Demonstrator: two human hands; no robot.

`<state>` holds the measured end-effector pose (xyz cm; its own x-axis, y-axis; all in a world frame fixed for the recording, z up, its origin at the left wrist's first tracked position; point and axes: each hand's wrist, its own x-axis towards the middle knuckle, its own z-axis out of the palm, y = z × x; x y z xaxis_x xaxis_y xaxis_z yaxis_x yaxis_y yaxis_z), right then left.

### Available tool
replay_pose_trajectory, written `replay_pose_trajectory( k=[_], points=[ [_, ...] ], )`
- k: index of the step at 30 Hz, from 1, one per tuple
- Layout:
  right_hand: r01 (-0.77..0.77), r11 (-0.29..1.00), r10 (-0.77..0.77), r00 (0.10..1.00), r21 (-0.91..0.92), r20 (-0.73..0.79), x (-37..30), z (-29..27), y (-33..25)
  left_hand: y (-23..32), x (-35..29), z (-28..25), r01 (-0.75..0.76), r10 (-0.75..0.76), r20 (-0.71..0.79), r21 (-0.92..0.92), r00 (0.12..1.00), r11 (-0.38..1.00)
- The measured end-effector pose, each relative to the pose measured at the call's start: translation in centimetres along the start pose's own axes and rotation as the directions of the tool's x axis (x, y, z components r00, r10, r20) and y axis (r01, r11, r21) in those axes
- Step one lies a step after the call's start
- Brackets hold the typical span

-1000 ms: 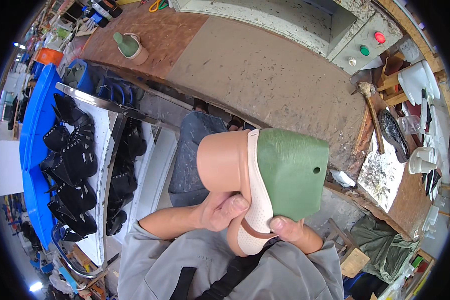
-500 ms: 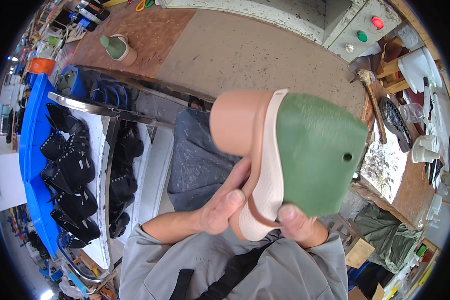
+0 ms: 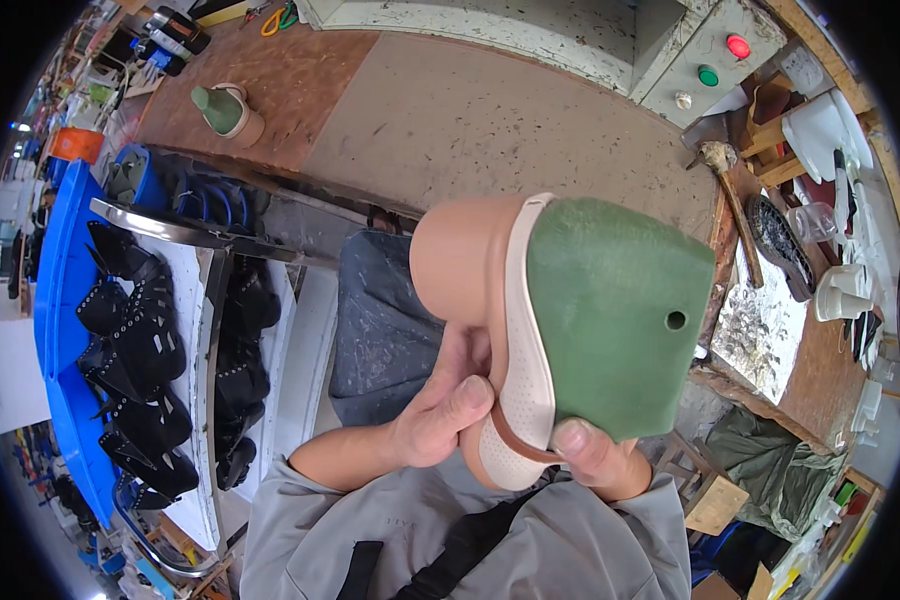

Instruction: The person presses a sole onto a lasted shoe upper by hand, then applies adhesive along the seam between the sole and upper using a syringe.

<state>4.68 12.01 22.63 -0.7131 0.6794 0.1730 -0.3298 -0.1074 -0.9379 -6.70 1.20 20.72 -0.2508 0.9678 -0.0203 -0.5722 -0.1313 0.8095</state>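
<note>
Close in front of me, both hands hold a green shoe last (image 3: pixel 618 310) with a tan heeled sole (image 3: pixel 460 250) against it. A pale perforated strip (image 3: pixel 526 370) runs along the edge between sole and last. The last has a round dark hole near its right edge. My left hand (image 3: pixel 448 410) grips the tan sole below its thick heel block, thumb toward me. My right hand (image 3: pixel 595 450) closes round the lower end, its thumb on the strip's edge beside the green last; its other fingers are hidden behind. The heel block points up and left.
Black studded shoe uppers (image 3: pixel 142 350) fill a rack at left beside blue bins (image 3: pixel 65 300). Another green last in a tan sole (image 3: pixel 228 112) stands on the bench (image 3: pixel 450 110). At right lie a hammer (image 3: pixel 735 205) and a dark brush (image 3: pixel 780 245), below a panel with red and green buttons.
The last and sole have shifted slightly left and down in view and are no longer blurred. Both hands keep their hold. The surroundings have shifted a little in the picture.
</note>
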Motion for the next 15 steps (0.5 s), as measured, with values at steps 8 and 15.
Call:
replay_pose_trajectory(
  k=[8, 15],
  points=[
    [0.009, 0.999, -0.010, 1.000, -0.050, -0.024, 0.0, -0.2, 0.0, 1.0, -0.6, -0.1, 0.119, -0.102, 0.167, -0.099, 0.981, 0.988],
    [0.046, 0.995, -0.049, 0.998, -0.094, -0.027, -1.7, -2.9, -1.0, 0.1, 0.1, -1.7, 0.102, -0.108, 0.173, 0.040, 0.979, 0.994]
  ],
)
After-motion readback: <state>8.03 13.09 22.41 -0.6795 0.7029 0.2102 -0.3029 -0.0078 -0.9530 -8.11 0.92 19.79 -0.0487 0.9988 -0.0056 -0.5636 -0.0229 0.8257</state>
